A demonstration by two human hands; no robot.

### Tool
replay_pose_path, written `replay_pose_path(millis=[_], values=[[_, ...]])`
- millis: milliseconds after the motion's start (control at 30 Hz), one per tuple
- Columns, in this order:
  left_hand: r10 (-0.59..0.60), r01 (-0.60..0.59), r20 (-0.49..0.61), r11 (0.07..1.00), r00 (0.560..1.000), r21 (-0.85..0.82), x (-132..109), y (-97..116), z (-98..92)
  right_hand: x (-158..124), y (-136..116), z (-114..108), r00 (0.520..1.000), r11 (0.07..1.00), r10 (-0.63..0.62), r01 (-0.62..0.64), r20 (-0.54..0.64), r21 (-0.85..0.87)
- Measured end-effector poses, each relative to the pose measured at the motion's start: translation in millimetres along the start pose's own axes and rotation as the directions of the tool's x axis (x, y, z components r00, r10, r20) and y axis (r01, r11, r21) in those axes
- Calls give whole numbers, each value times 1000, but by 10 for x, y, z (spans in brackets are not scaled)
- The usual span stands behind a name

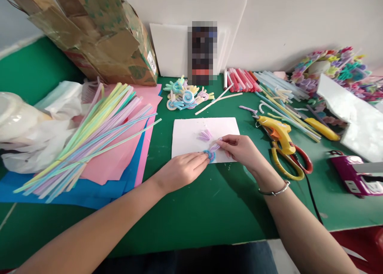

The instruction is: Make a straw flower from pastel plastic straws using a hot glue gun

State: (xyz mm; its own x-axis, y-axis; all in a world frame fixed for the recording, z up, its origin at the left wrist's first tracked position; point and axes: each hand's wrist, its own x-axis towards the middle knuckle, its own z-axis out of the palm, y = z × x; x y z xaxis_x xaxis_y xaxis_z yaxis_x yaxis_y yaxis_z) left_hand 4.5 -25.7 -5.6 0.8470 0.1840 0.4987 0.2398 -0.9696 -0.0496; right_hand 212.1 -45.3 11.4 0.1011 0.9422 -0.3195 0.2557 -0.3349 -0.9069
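My left hand [181,171] pinches a small blue coiled straw piece [209,154] at the front edge of a white card [191,134] on the green table. My right hand [241,147], fingers closed, holds a lilac looped straw piece [214,146] pressed against the blue coil. A second lilac looped piece [205,135] lies loose on the card just behind them. A thin bracelet sits on my right wrist.
Long pastel straws [89,138] lie on pink and blue paper sheets at left. A yellow glue gun [278,132] and scissors [291,162] lie right of the card. Finished straw shapes [185,94], cut straws, a cardboard box [98,34] and a purple device [356,174] ring the area.
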Motion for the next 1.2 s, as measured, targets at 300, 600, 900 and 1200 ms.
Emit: replay_pose_path(millis=[300, 600, 900, 1200], values=[[-25, 26, 15, 999, 1000, -25, 15, -6, -10, -10, -8, 29, 1000, 998, -11, 10, -14, -67], [-3, 3, -4, 1000, 1000, -25, 17, -11, -12, -5, 1, 41, 999, 996, -27, 25, -20, -87], [22, -22, -18, 1000, 1000, -6, 30, -14, -9, 20, 48, 69, 962, 943, -220, 168, -161, -286], [23, -23, -8, 1000, 1000, 15, 29, -14, -19, -131, -36, 81, 914, 878, -343, 231, -216, -419]])
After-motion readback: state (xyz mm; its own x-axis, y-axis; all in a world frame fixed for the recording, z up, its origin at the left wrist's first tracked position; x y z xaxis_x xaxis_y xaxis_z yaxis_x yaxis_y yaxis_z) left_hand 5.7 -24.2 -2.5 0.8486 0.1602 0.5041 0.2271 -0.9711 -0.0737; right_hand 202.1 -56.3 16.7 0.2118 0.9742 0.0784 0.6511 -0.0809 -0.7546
